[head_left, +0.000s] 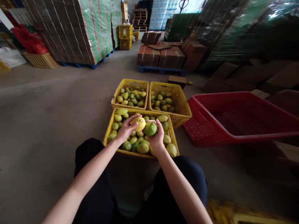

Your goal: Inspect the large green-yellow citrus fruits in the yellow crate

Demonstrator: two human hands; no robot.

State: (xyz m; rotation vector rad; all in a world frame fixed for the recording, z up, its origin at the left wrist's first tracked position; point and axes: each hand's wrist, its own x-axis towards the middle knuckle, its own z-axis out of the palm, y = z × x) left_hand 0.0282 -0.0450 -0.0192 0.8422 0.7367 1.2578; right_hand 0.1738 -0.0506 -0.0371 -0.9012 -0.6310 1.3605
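In the head view, my left hand (128, 127) is closed around a yellow lemon (139, 123). Beside it, my right hand (158, 134) grips a green lemon (150, 128), and the two fruits are close together, perhaps touching. Both hands are above the near yellow crate (106, 130), which holds many green and yellow lemons (142, 148). Behind it stand a back left yellow crate (113, 99) and a back right yellow crate (183, 102), each with more lemons inside. In the back right one, fruit lies mostly toward the left side.
A large red crate (198, 124) stands to the right. Farther back are a small cardboard box (177, 81), flattened cartons on a blue pallet (161, 70) and tall wrapped stacks (70, 31). Stacked yellow crates (125, 37) stand at the back. Another yellow crate (254, 218) shows at the bottom right.
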